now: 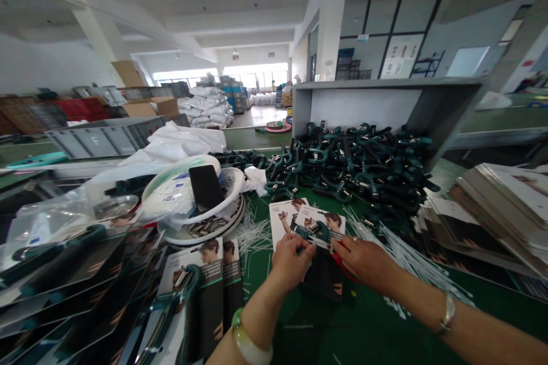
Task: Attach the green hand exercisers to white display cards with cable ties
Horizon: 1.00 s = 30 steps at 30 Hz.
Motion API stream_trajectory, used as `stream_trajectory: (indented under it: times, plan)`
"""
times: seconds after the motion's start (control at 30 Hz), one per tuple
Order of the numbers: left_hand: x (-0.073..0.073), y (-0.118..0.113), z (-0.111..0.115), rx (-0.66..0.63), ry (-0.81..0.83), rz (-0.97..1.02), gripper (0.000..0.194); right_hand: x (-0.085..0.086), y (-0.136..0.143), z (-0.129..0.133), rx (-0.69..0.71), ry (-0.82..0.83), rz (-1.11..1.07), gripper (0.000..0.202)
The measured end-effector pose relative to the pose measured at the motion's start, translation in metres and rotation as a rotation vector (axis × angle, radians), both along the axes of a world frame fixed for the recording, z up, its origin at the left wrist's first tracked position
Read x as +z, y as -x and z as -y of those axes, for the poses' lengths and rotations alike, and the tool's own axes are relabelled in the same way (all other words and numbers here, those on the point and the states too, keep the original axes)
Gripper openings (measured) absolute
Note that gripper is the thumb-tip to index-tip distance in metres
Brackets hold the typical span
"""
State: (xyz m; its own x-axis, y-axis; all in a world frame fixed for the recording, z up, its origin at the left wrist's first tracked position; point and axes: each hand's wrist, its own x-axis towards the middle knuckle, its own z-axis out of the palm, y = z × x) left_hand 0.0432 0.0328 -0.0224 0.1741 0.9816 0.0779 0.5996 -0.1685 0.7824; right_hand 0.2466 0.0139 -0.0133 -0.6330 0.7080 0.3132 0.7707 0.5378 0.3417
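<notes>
My left hand (292, 259) is closed, fingertips pinched at the lower left of a printed card (320, 218) with a dark green hand tool (319, 232) lying against it. What sits between those fingertips is too small to make out. In my right hand (363, 262) is a red-handled tool (342, 262), mostly covered by the fingers, held at the card's right edge. A second printed card (280, 222) lies just behind, flat on the green table. Loose white cable ties (411, 259) are spread to the right, more cable ties (259, 234) to the left.
A large heap of dark green tools (351, 159) lies in front of a grey shelf box (385, 85). Carded tools (184, 302) are stacked at left, blank cards (500, 211) at right. White bowls (233, 188) hold metal parts, with a phone (206, 188) on top.
</notes>
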Motion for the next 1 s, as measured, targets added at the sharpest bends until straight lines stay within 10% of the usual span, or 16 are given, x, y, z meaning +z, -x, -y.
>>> stream_trajectory:
  times: [0.43, 0.77, 1.0]
  plan:
    - [-0.011, 0.005, -0.006, 0.045, -0.022, 0.201, 0.019, 0.022, -0.005, -0.004, -0.011, 0.54, -0.199, 0.024]
    - [-0.005, 0.007, 0.007, -0.083, -0.072, -0.008, 0.008, -0.005, 0.002, 0.002, -0.13, 0.426, -0.121, 0.034]
    - [-0.005, 0.002, 0.01, -0.051, -0.124, -0.056, 0.01, 0.008, 0.024, 0.0, -0.198, 0.392, 0.01, 0.032]
